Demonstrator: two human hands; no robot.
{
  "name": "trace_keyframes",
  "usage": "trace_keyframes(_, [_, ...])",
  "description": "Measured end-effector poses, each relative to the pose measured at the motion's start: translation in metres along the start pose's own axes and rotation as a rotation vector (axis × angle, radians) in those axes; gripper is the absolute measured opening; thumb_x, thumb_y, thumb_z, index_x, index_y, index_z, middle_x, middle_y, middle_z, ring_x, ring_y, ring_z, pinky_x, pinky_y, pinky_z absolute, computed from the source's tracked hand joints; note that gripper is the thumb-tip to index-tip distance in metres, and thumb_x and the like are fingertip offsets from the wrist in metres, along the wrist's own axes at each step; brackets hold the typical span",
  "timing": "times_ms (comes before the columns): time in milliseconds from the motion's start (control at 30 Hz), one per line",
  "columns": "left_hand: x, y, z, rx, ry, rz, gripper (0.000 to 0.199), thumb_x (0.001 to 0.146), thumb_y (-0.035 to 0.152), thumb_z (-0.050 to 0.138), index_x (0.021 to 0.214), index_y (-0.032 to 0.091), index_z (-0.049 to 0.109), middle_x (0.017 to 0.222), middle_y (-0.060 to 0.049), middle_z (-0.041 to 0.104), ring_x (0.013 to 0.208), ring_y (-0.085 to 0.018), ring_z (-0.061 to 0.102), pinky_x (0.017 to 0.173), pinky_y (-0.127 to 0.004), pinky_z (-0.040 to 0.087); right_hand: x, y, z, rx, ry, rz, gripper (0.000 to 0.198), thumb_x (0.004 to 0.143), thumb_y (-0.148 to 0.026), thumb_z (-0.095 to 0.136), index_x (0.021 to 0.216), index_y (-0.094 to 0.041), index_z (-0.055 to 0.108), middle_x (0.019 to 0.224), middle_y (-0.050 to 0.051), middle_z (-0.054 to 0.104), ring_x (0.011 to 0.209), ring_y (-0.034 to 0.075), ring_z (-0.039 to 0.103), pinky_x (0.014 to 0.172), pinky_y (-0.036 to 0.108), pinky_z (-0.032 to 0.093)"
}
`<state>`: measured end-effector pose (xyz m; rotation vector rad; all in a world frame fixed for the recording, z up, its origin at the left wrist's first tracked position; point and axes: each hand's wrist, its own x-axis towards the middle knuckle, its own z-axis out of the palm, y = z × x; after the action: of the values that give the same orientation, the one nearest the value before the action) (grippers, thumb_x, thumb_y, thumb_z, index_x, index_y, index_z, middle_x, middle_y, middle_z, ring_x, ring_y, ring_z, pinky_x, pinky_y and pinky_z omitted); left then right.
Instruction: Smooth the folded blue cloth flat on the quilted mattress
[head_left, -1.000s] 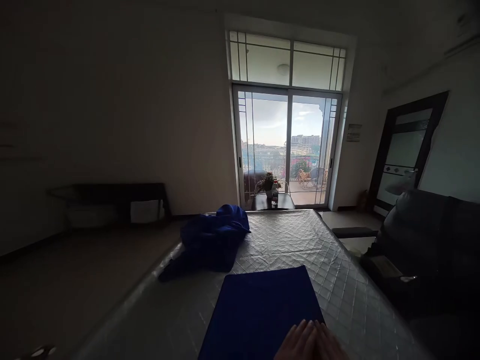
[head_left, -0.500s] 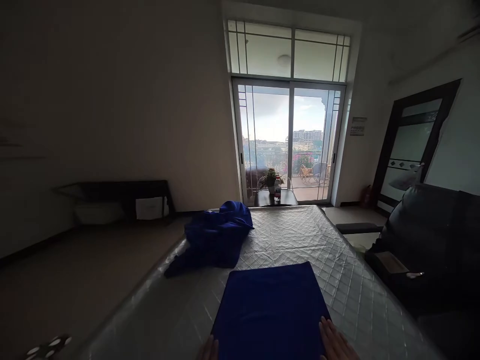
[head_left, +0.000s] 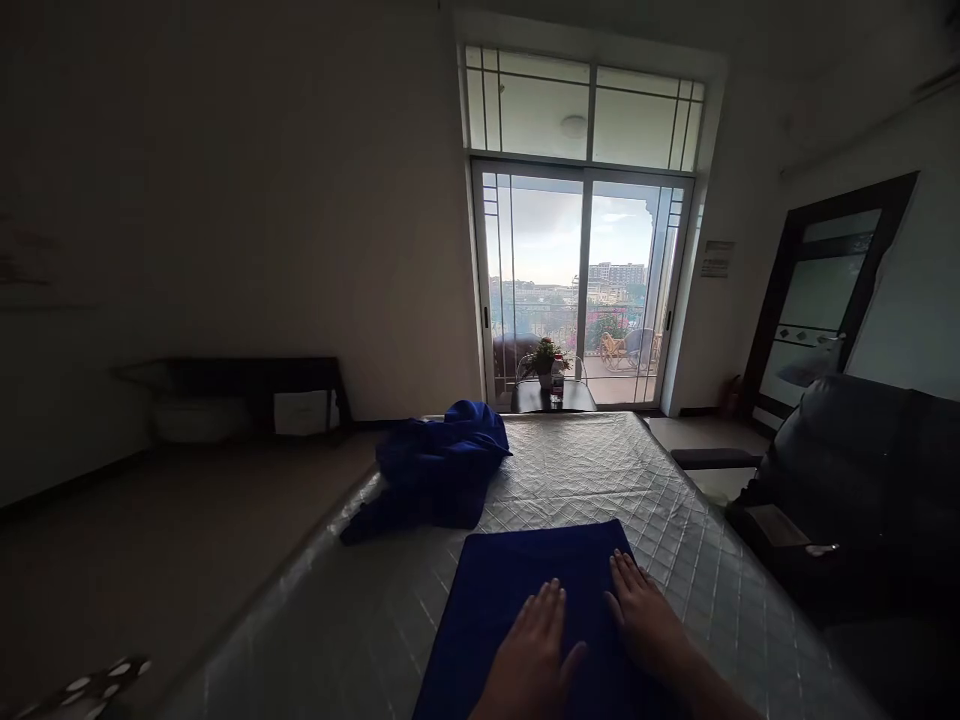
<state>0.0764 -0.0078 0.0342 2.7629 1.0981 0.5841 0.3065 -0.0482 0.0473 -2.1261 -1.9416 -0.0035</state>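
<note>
Left hand (head_left: 529, 645): flat on blue cloth (head_left: 517, 572), thumb spread | Right hand (head_left: 641, 607): flat at cloth's right edge, thumb spread | Bottle label (head_left: 557, 380), beyond cloth: too small to read

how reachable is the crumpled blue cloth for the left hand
Probably yes, perhaps with a forward stretch: the left hand is open, and nothing stands between it and the crumpled blue cloth ahead.
</note>
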Motion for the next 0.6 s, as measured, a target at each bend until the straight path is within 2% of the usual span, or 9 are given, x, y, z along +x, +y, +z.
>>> trace_keyframes(67, [0.031, 0.037, 0.005, -0.122, -0.048, 0.096, 0.071, 0.099, 0.062, 0.038, 0.156, 0.019, 0.042, 0.161, -0.01, 0.039, 0.151, -0.03, 0.038, 0.126, -0.048, 0.038, 0.004, 0.007, 0.009, -0.015, 0.007, -0.018, 0.06, 0.103, -0.039, 0.029, 0.156, -0.011, 0.039, 0.165, 0.013, 0.032, 0.155, 0.025, 0.026, 0.128, 0.047, 0.029])
trace_keyframes(133, [0.052, 0.059, 0.011, -0.202, -0.079, 0.127, 0.074, 0.1, 0.063, 0.035, 0.159, 0.019, 0.035, 0.164, -0.008, 0.032, 0.154, -0.028, 0.029, 0.13, -0.049, 0.03, 0.005, 0.014, 0.017, -0.013, 0.013, -0.072, 0.058, 0.101, -0.033, 0.031, 0.156, -0.015, 0.041, 0.165, 0.01, 0.032, 0.156, 0.024, 0.025, 0.128, 0.046, 0.029])
trace_keyframes(233, [0.064, 0.056, 0.016, -0.208, -0.108, 0.058, 0.077, 0.1, 0.063, 0.031, 0.159, 0.013, 0.034, 0.166, -0.011, 0.027, 0.156, -0.028, 0.023, 0.132, -0.05, 0.024, 0.005, 0.018, 0.022, 0.014, 0.041, -0.055, 0.059, 0.102, -0.034, 0.028, 0.156, -0.014, 0.039, 0.165, 0.01, 0.032, 0.156, 0.023, 0.025, 0.128, 0.046, 0.029])
trace_keyframes(333, [0.054, 0.018, 0.009, -0.122, -0.117, -0.062, 0.081, 0.099, 0.065, 0.028, 0.157, 0.01, 0.038, 0.165, -0.014, 0.029, 0.156, -0.03, 0.024, 0.131, -0.051, 0.025, 0.005, 0.015, 0.021, 0.04, 0.033, 0.028, 0.063, 0.103, -0.039, 0.024, 0.158, -0.011, 0.034, 0.166, 0.011, 0.03, 0.156, 0.023, 0.025, 0.129, 0.046, 0.028])
trace_keyframes(500, [0.011, -0.072, -0.011, 0.067, -0.114, -0.345, 0.077, 0.101, 0.059, 0.027, 0.159, 0.009, 0.031, 0.168, -0.013, 0.021, 0.157, -0.029, 0.02, 0.13, -0.051, 0.024, 0.009, 0.007, 0.011, 0.026, -0.037, 0.066, 0.065, 0.1, -0.037, 0.027, 0.158, -0.01, 0.032, 0.168, 0.01, 0.026, 0.157, 0.023, 0.022, 0.131, 0.044, 0.022])
trace_keyframes(533, [0.001, -0.09, -0.011, 0.1, -0.117, -0.412, 0.079, 0.1, 0.06, 0.028, 0.159, 0.008, 0.03, 0.168, -0.013, 0.02, 0.157, -0.029, 0.02, 0.129, -0.051, 0.024, 0.013, 0.007, 0.007, 0.011, -0.044, 0.058, 0.065, 0.099, -0.036, 0.029, 0.157, -0.008, 0.034, 0.167, 0.012, 0.026, 0.157, 0.024, 0.022, 0.131, 0.045, 0.021])
trace_keyframes(600, [-0.016, -0.122, -0.001, 0.14, -0.098, -0.463, 0.079, 0.098, 0.058, 0.029, 0.159, 0.008, 0.03, 0.167, -0.012, 0.022, 0.156, -0.026, 0.026, 0.128, -0.048, 0.028, 0.023, 0.005, -0.002, -0.015, -0.049, 0.036, 0.065, 0.098, -0.034, 0.029, 0.156, -0.005, 0.036, 0.166, 0.014, 0.027, 0.157, 0.026, 0.023, 0.131, 0.047, 0.02])
